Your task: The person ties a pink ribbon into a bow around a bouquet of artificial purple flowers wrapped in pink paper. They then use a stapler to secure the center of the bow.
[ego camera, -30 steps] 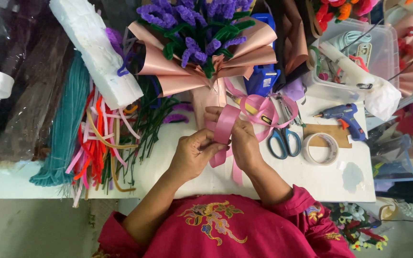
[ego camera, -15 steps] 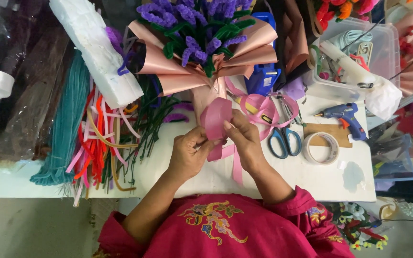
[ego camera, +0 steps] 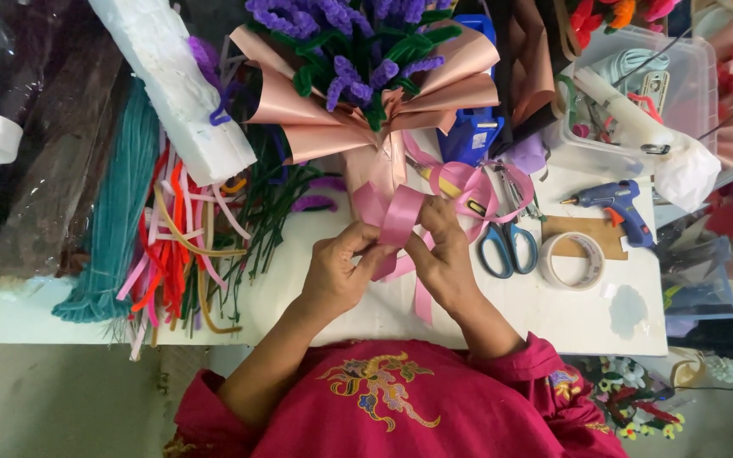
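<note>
while both hands (ego camera: 392,267) pinch the pink ribbon (ego camera: 400,219), scissors (ego camera: 508,246) crowd right.

Both forearms reach forward, angled inward. The left hand (ego camera: 338,273) and right hand (ego camera: 444,259) meet, fingers curled and pinching, thumbs close together.

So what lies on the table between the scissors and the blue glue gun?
In the head view, a roll of clear tape lies between the blue-handled scissors and the glue gun, partly over a brown card piece.
</note>
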